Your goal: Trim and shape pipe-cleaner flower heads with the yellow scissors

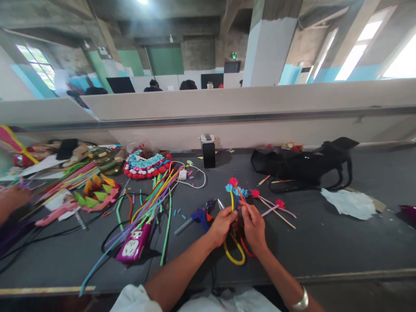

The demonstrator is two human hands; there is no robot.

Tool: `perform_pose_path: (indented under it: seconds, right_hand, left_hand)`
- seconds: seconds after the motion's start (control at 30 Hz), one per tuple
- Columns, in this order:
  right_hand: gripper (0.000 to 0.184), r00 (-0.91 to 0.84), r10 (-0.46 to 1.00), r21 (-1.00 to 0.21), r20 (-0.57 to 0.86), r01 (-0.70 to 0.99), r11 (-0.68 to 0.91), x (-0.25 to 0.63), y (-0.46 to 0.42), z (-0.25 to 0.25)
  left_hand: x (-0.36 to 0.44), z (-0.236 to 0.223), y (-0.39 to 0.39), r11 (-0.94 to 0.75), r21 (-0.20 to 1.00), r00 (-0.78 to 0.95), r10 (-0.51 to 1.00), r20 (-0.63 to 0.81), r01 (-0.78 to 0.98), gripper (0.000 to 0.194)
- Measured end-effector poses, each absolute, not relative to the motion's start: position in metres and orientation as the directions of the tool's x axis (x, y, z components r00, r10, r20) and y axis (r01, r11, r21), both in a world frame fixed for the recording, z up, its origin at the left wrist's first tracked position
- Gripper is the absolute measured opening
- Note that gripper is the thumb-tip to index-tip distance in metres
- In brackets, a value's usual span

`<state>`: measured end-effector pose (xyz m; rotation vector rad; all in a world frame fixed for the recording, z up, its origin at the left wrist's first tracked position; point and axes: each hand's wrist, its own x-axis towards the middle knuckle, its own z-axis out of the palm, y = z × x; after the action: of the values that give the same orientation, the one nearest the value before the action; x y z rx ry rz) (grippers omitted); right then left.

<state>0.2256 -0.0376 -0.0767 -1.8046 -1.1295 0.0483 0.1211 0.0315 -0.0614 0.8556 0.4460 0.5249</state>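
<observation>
Both hands meet over the dark table near its front edge. My left hand point(223, 225) is closed around a bunch of thin coloured stems point(232, 203) topped with small red and blue paper flowers point(232, 184). My right hand point(252, 225) pinches the same stems from the right. A yellow stem point(234, 257) loops down below the hands, beside a red one. A blue glue gun point(199, 215) lies just left of my left hand, with small scissors point(221, 203) beside it.
More flower stems point(276, 206) lie to the right of my hands. A black bag point(303, 167), white paper point(351, 203), a pile of coloured foam strips point(152, 199), a pink case point(133, 245), a beaded round piece point(146, 164) and a black speaker point(208, 152) share the table. Another person's hand point(13, 199) is at far left.
</observation>
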Motion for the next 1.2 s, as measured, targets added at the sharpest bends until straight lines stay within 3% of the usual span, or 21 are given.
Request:
perform_pose_path:
  seconds: [0.27, 0.47, 0.7, 0.9, 1.2]
  right_hand:
    - [0.023, 0.670, 0.716, -0.627, 0.195, 0.646, -0.435, 0.259, -0.040, -0.074]
    - [0.022, 0.659, 0.750, -0.543, 0.044, 0.646, -0.536, 0.257, -0.036, -0.077]
    - [0.025, 0.647, 0.759, -0.601, 0.075, 0.637, -0.484, 0.262, -0.027, -0.062]
    - [0.024, 0.672, 0.740, -0.604, 0.013, 0.595, -0.529, 0.259, -0.025, -0.071]
    - [0.025, 0.691, 0.717, -0.860, 0.094, 0.419, -0.292, 0.253, -0.018, -0.055]
  left_hand:
    - [0.116, -0.057, 0.043, 0.550, 0.785, 0.739, 0.647, -0.186, -0.285, 0.033]
    - [0.117, -0.056, 0.040, 0.529, 0.796, 0.724, 0.667, -0.176, -0.294, 0.036]
    - [0.117, -0.059, 0.040, 0.535, 0.793, 0.737, 0.654, -0.170, -0.292, 0.034]
    - [0.115, -0.057, 0.040, 0.532, 0.776, 0.730, 0.669, -0.142, -0.337, 0.030]
    - [0.121, -0.060, 0.035, 0.508, 0.782, 0.666, 0.727, -0.165, -0.361, 0.037]
